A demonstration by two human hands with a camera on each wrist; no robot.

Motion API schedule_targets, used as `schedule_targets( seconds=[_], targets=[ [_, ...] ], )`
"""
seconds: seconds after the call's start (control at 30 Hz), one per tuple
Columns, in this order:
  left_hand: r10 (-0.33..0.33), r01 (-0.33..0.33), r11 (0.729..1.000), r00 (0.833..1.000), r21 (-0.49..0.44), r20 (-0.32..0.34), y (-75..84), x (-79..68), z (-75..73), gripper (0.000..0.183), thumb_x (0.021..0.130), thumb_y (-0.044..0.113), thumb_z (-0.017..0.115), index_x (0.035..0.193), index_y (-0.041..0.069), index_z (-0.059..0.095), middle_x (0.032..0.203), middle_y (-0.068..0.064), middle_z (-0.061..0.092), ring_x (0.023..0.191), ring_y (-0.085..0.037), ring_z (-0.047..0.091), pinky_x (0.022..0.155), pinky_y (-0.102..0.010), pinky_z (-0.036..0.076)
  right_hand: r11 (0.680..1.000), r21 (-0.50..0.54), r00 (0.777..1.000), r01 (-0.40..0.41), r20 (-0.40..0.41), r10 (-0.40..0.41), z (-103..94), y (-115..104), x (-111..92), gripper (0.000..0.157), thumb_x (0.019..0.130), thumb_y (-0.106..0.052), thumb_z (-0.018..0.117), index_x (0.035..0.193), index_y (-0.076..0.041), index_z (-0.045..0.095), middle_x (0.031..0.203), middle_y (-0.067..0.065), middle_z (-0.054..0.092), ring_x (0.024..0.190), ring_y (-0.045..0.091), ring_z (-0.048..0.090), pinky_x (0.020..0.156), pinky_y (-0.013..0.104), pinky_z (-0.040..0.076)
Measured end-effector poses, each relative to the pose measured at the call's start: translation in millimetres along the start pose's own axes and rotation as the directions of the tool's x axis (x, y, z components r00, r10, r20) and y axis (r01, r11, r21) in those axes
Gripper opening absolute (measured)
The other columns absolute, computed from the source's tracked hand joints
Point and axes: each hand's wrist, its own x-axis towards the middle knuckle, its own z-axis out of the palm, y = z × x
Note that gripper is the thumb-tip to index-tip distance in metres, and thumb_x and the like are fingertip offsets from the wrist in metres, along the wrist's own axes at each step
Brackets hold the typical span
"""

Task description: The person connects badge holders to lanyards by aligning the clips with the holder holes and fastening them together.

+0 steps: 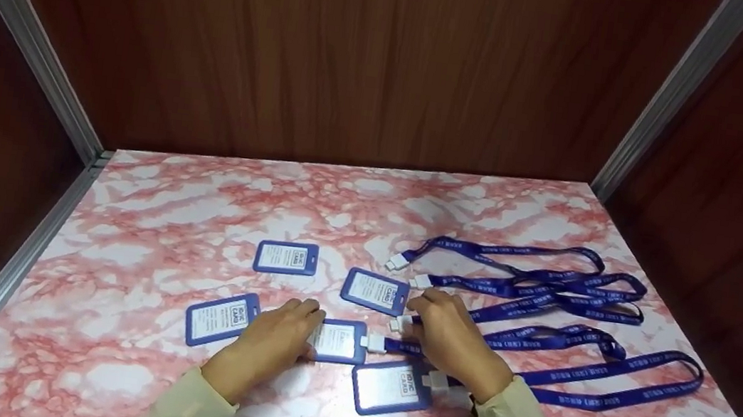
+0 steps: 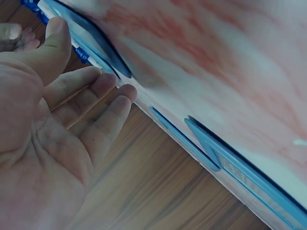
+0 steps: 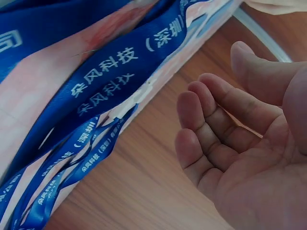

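The left hand point(image 1: 269, 342) is being held at the left end of the middle card point(image 1: 343, 342), which is lying flat on the red-and-white table point(image 1: 153, 230); its fingers are being held loosely bent, the thumb standing apart from them, and whether the card is being pressed cannot be told; that card's right edge is being met by a white clip point(image 1: 373, 342) on a blue strap point(image 1: 402, 347), which is being partly hidden by the right hand point(image 1: 458, 342); there the fingers are being held curled loosely and close together, the thumb standing apart; around the middle card, four other blue-framed cards point(image 1: 286, 257) are being spread out; printed straps point(image 1: 594, 401) are being looped across the right side; pale sleeves point(image 1: 195, 404) are being worn; the table is being backed by a brown panel point(image 1: 363, 57).
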Motion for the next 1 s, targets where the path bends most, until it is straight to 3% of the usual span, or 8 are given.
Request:
schedule_targets(
  seconds=[0.17,0.43,0.8,1.0],
  targets=[
    [-0.022,0.022,0.999,0.999,-0.026,-0.027,-2.2,-3.9,-2.0,0.057,0.088,0.028,0.081,0.134,-0.001,0.063,0.134,-0.014,0.061,0.122,-0.031,0.059,0.096,-0.046,0.055,1.000,-0.027,1.000,-0.007,-0.017,0.007,1.2,4,-2,0.017,0.084,-0.005,0.084,0.098,-0.002,0.076,0.093,0.009,0.067,0.087,0.027,0.062,0.081,0.048,0.052],
    [-0.079,0.077,0.992,0.997,-0.097,-0.008,-7.4,-15.2,-10.3,0.063,0.093,0.034,0.076,0.143,0.001,0.056,0.147,-0.018,0.053,0.137,-0.035,0.050,0.107,-0.055,0.047,0.999,-0.033,0.999,-0.040,0.001,0.040,2.8,6,-2,0.026,0.081,-0.009,0.088,0.103,-0.002,0.076,0.096,0.007,0.067,0.088,0.027,0.063,0.082,0.046,0.053],
    [-0.149,0.149,0.984,0.989,-0.100,0.012,-18.4,-24.8,-15.9,0.067,0.094,0.033,0.076,0.147,0.003,0.052,0.152,-0.019,0.049,0.142,-0.038,0.045,0.112,-0.056,0.042,0.998,-0.046,0.998,-0.050,0.026,0.051,5.0,9,-2,0.029,0.079,-0.011,0.089,0.103,-0.002,0.076,0.096,0.008,0.067,0.091,0.028,0.063,0.085,0.049,0.051],
    [-0.147,0.144,0.985,0.989,-0.092,-0.026,-25.2,-30.9,-16.2,0.071,0.089,0.034,0.080,0.146,0.001,0.052,0.149,-0.020,0.052,0.139,-0.038,0.048,0.111,-0.053,0.043,0.997,-0.067,0.999,-0.038,0.013,0.039,6.0,11,-2,0.029,0.077,-0.011,0.090,0.101,-0.003,0.076,0.092,0.006,0.066,0.089,0.029,0.063,0.084,0.049,0.051]
  ],
)
